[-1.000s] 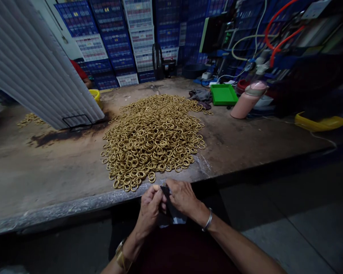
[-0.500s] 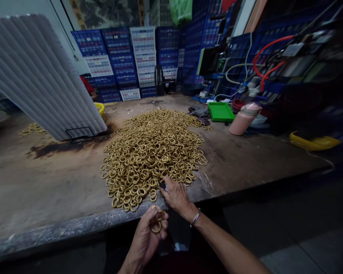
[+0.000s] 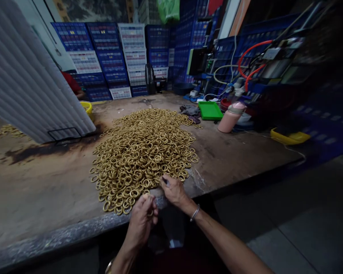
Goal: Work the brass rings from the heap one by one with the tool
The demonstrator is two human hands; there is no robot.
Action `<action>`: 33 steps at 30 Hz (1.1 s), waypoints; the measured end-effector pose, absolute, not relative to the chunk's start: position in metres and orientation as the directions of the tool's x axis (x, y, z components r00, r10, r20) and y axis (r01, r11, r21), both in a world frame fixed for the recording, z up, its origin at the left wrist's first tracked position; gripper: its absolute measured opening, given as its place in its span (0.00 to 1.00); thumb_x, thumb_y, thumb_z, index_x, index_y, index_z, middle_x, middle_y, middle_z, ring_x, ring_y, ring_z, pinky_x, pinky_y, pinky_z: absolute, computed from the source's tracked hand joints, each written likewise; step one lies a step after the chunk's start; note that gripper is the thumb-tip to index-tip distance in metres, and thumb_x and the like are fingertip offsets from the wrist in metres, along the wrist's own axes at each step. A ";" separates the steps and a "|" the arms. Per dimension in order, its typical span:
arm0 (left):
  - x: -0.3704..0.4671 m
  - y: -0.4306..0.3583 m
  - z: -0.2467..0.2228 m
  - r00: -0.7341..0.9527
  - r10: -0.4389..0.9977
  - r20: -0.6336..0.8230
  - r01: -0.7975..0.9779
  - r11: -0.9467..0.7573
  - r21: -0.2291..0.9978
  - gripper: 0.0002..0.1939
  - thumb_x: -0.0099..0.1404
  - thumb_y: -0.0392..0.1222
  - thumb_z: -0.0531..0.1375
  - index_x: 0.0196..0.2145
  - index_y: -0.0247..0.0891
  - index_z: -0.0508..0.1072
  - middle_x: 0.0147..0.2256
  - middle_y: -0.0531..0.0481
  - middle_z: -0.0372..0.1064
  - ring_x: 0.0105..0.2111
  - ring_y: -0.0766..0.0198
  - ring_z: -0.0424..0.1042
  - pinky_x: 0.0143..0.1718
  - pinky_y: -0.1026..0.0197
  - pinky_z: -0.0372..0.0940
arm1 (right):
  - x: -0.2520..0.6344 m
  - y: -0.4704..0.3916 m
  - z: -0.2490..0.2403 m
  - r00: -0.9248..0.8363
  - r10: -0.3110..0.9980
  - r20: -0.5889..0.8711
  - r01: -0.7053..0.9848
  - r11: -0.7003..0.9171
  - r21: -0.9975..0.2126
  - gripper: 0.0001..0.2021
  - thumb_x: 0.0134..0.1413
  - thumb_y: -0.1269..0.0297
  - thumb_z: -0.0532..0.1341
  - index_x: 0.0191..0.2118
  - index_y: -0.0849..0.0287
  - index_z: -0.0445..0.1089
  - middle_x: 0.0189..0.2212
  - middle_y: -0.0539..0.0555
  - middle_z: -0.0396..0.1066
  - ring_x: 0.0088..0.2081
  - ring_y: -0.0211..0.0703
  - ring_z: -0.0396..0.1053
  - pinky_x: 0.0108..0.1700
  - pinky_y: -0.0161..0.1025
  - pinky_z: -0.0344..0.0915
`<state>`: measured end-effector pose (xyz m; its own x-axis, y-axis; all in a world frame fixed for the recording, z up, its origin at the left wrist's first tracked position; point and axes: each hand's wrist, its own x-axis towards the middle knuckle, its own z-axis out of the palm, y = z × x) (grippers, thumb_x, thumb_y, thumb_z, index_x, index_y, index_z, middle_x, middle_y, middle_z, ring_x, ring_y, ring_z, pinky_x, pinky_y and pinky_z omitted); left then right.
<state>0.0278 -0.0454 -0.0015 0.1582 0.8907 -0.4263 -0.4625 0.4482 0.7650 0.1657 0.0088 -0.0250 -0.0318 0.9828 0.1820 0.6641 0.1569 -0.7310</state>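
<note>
Both bare hands (image 3: 160,201) meet the near edge of a heap of gold-coloured metal rings (image 3: 144,152) on the brown surface (image 3: 225,156).

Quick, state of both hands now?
Left hand: closed on what looks like a gold-coloured ring, mostly hidden.
Right hand: closed on a small dark object, by the heap of gold-coloured rings.

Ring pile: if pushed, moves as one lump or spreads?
Probably spreads: the rings look loose, heaped with nothing around them. Each is likely stiff, given the uniform round shapes. Those nearest the front edge of the table might drop off.
</note>
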 end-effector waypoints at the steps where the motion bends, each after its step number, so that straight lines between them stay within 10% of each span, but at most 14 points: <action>1: 0.029 -0.044 -0.002 0.124 0.911 -0.393 -0.408 0.408 0.817 0.17 0.52 0.51 0.62 0.34 0.37 0.65 0.21 0.57 0.60 0.18 0.73 0.60 0.15 0.72 0.52 | 0.167 0.009 -0.024 -0.029 0.984 0.173 0.591 0.156 -0.791 0.10 0.52 0.65 0.51 0.30 0.60 0.68 0.23 0.50 0.68 0.25 0.36 0.63 0.30 0.31 0.57; 9: 0.032 -0.030 -0.002 0.040 0.964 -0.263 -0.103 0.265 0.959 0.20 0.56 0.52 0.56 0.42 0.36 0.65 0.22 0.57 0.61 0.17 0.74 0.58 0.15 0.72 0.53 | 0.173 -0.004 -0.013 -0.147 0.989 -0.029 0.187 -0.001 -0.982 0.10 0.50 0.58 0.54 0.27 0.60 0.65 0.15 0.44 0.57 0.18 0.31 0.54 0.23 0.30 0.54; 33: 0.027 -0.023 -0.005 0.157 0.953 -0.258 0.011 0.260 0.966 0.16 0.57 0.54 0.54 0.28 0.37 0.63 0.17 0.59 0.59 0.12 0.75 0.54 0.13 0.71 0.49 | 0.157 0.000 -0.014 -0.009 1.000 0.016 0.262 0.018 -0.965 0.12 0.47 0.57 0.53 0.22 0.60 0.63 0.18 0.46 0.57 0.22 0.33 0.54 0.27 0.31 0.55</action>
<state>0.0270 -0.0233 -0.0048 0.1570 0.9532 -0.2583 0.0111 0.2598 0.9656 0.1569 -0.0002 -0.0142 -0.0088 0.9998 0.0161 0.2618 0.0178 -0.9650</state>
